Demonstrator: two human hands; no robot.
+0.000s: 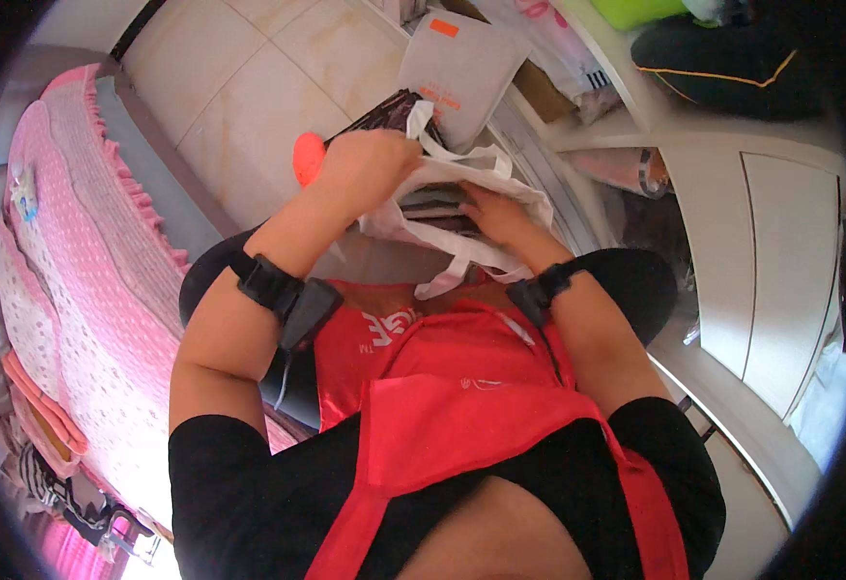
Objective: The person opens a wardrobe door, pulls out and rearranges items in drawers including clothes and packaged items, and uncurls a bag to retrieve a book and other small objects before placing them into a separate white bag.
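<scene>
A white bag (486, 176) with soft handles sits in front of the person, between the knees, its mouth spread toward the head. Inside it lie flat dark items (434, 209), stacked in layers with paler edges. One handle (476, 152) loops up at the far side; another hangs over the near side.

The left hand (376, 164) is at the bag's far left edge, fingers curled, close by the loop; its fingertips are hidden, so I cannot tell whether its grip is closed on the cloth. The right hand (496, 215) reaches into the mouth from the right, thumb and fingers against the dark items; I cannot tell whether its grip is holding any of them.

Just beyond the left hand are a dark shiny package (381, 113) and a rounded orange-red object (308, 159). Farther off, a pale grey packet (461, 75) with an orange label leans near the shelving. The person wears a red apron (461, 425) and a black band on each forearm. Left of the tiled floor (239, 82) is a bed with a pink patterned cover (80, 232); white cabinet doors (790, 271) stand at right.
</scene>
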